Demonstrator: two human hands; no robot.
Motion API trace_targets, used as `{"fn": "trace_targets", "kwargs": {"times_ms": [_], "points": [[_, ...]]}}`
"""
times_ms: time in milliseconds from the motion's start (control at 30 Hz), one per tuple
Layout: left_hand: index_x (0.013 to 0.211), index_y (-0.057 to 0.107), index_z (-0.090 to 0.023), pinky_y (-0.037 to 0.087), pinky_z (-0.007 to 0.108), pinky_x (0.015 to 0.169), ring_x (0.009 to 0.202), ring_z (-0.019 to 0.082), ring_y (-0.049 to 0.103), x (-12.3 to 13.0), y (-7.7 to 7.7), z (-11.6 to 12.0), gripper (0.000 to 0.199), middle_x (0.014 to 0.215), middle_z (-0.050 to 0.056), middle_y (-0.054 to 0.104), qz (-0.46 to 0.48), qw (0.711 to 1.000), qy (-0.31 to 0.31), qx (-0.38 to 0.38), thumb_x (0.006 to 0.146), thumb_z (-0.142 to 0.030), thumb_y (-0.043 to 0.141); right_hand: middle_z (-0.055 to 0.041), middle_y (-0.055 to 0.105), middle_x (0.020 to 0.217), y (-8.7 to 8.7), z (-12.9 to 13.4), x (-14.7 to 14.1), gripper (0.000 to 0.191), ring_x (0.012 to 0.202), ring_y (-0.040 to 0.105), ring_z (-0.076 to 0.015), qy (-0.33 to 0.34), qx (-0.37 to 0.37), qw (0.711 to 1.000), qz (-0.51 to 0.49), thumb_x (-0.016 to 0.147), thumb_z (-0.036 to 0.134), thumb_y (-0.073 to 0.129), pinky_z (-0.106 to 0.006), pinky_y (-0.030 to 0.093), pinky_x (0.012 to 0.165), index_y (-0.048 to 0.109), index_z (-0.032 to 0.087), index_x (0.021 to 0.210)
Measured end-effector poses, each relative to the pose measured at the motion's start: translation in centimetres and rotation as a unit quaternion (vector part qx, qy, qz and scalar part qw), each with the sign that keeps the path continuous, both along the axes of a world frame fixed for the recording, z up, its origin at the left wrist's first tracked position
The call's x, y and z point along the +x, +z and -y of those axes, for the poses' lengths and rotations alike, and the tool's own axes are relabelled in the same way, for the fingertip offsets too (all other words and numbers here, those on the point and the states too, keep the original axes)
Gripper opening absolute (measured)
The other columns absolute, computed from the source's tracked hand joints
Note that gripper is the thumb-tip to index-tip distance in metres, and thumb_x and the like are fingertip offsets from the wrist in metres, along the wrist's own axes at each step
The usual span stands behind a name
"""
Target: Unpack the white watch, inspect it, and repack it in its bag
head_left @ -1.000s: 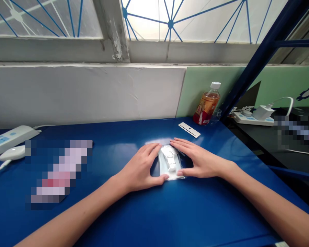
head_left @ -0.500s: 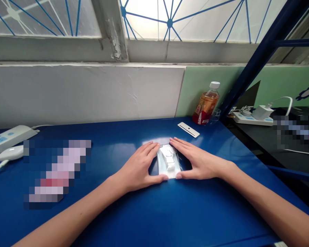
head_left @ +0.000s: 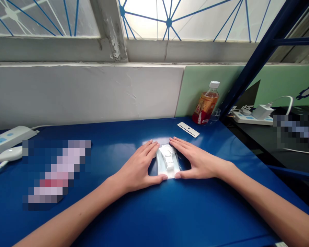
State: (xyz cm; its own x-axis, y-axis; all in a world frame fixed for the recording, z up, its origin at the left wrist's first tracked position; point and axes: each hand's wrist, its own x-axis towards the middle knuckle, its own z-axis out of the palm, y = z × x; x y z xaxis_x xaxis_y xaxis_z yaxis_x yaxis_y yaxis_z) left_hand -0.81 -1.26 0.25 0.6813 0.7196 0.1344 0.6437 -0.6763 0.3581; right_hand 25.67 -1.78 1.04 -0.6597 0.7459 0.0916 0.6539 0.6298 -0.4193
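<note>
A small clear packet (head_left: 168, 161) with white and pale blue contents lies on the blue table (head_left: 134, 219), between my two hands. My left hand (head_left: 140, 166) rests at its left side, thumb spread from the fingers, with the thumb tip at the packet's lower edge and the fingertips by its upper left corner. On the other side, my right hand (head_left: 198, 159) mirrors this, thumb at the lower right corner and fingertips by the upper right. Both hands touch the packet's edges without closing round it.
A drink bottle (head_left: 206, 104) with a white cap stands at the back right, near a flat white strip (head_left: 188, 129). At the left are a power strip (head_left: 11, 137), a white rounded device (head_left: 10, 154) and a pixelated object (head_left: 59, 171). A blue post (head_left: 252, 65) slants at the right.
</note>
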Motion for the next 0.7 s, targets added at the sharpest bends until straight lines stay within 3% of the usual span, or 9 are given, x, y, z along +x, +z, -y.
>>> {"fn": "trace_targets", "kwargs": {"times_ms": [167,433,700], "points": [[0.150,0.029,-0.014,0.031,0.052,0.114,0.144,0.035,0.028,0.03,0.22,-0.05,0.095,0.154,0.018,0.034,-0.004,1.000,-0.002,-0.001,0.079,-0.067,0.063,-0.0234,0.024,0.157,0.28,0.07,-0.09,0.108,0.146,0.021,-0.0370,-0.010,-0.022,0.999,0.025,0.076,0.068,0.064,-0.053,0.028,0.116,0.024,0.003,0.152],[0.149,0.032,-0.012,0.032,0.051,0.114,0.143,0.036,0.029,0.18,0.45,0.09,0.094,0.153,0.019,0.035,-0.012,1.000,0.005,-0.001,0.078,-0.066,0.064,-0.0220,0.019,0.159,0.34,0.14,-0.03,0.107,0.146,0.022,-0.0370,-0.005,-0.010,1.000,0.005,0.076,0.066,0.066,-0.053,0.028,0.116,0.021,0.008,0.154],[0.150,0.029,-0.012,0.030,0.050,0.115,0.144,0.034,0.027,0.12,0.20,0.06,0.095,0.155,0.019,0.031,-0.003,1.000,0.005,0.000,0.079,-0.065,0.064,-0.0206,0.025,0.158,-0.15,0.02,0.22,0.104,0.145,0.026,-0.0370,-0.002,-0.002,1.000,-0.005,0.076,0.066,0.066,-0.053,0.030,0.115,0.023,0.012,0.154]]}}
